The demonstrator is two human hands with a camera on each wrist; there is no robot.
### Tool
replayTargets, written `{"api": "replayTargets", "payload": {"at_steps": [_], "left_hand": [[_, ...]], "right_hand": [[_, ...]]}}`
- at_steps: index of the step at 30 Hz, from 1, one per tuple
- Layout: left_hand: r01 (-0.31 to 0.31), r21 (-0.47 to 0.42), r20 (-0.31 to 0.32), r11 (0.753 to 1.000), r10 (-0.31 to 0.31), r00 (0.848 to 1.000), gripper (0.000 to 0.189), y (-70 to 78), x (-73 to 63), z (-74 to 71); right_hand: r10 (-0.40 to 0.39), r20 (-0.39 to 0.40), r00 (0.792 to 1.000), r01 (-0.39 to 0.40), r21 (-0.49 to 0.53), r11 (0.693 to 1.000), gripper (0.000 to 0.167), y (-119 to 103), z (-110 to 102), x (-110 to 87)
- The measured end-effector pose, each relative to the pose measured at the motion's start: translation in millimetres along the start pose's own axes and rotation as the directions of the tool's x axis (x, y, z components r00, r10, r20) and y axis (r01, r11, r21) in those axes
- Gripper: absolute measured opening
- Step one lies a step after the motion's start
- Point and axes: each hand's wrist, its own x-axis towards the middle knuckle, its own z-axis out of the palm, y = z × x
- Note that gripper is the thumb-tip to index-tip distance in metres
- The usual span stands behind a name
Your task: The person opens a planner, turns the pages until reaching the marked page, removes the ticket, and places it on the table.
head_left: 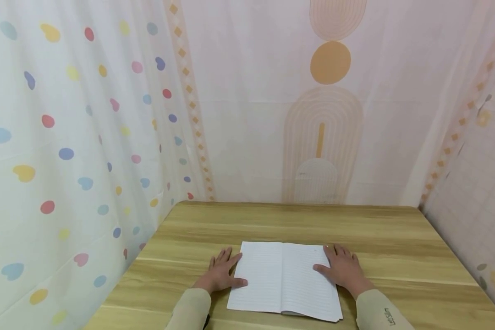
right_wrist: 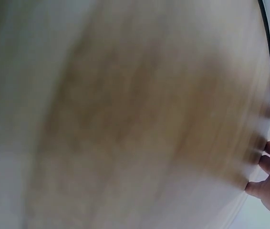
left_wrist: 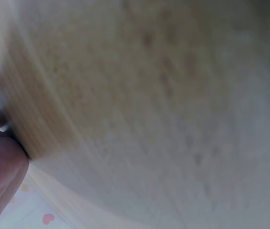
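Observation:
An open notebook [head_left: 260,275] with blank lined pages lies flat on the wooden table [head_left: 297,220]. At its left edge rests my left hand [head_left: 220,274], fingers spread, the thumb over the page and the other fingers mostly on the wood. My right hand [head_left: 344,268] lies along the upper right edge with its thumb reaching onto the right page. In the left wrist view only part of the left hand [left_wrist: 1,167] shows, at the far left. The right wrist view has the right hand's fingers [right_wrist: 268,164] down on the table, near the notebook's dark edge.
White curtains with coloured dots [head_left: 86,137] hang along the left side. Another curtain [head_left: 247,114] with arch patterns stands behind the table's far edge, and a patterned one [head_left: 474,183] runs down the right side.

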Motion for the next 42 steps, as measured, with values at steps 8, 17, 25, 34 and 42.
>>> {"api": "replayTargets", "payload": {"at_steps": [8,17,25,34,42], "left_hand": [[0.001,0.014,-0.008,1.0,-0.001,1.0,0.093,1.5,-2.0,-0.8],[0.003,0.006,-0.007,1.0,-0.003,1.0,0.093,1.2,-0.6,-0.9],[-0.008,0.012,-0.002,1.0,0.008,1.0,0.092,1.0,-1.9,0.7],[-0.01,0.016,0.0,1.0,0.01,1.0,0.092,4.1,-2.6,-2.3],[-0.013,0.014,-0.008,1.0,0.013,1.0,0.092,1.8,-3.2,-1.2]], "right_hand": [[0.0,0.003,1.0,0.0,0.007,1.0,0.083,0,2,0.5],[-0.064,-0.052,0.997,0.067,0.042,0.997,0.064,-7,-4,1.0],[-0.034,-0.142,0.989,0.058,0.169,0.984,0.049,-13,-5,6.6],[0.088,-0.091,0.992,-0.036,0.47,0.882,0.048,-30,-24,16.1],[0.15,-0.03,0.988,-0.098,0.628,0.772,0.059,-51,-43,19.8]]}}
